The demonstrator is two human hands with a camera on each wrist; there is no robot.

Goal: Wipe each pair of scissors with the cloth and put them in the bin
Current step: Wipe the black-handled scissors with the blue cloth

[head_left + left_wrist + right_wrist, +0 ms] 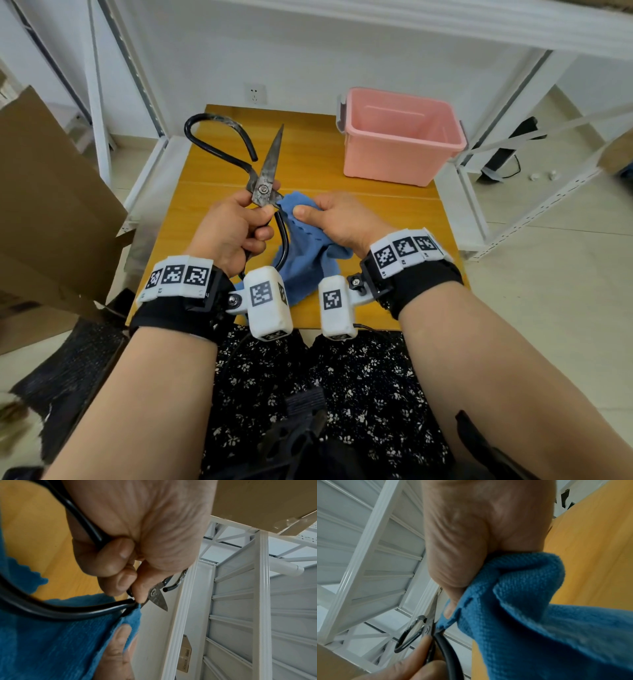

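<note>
Left hand [236,226] grips the large black-handled scissors [265,181] at the pivot, held above the table's [322,164] near half. One blade points up and away toward the far edge; the other is wrapped in the blue cloth [305,250] pinched by the right hand [339,219]. Pink bin [397,137] sits at the far right corner.

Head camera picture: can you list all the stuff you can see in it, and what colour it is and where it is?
scissors: one, black handles, grey blades, opened wide above the table, held near the pivot
cloth: one, blue, bunched against the scissors
bin: one, pink, far right of the table
table: one, yellow wood
cardboard: brown, at the left
shelving frame: white, around the table
left hand: grips the scissors
right hand: grips the cloth
</note>
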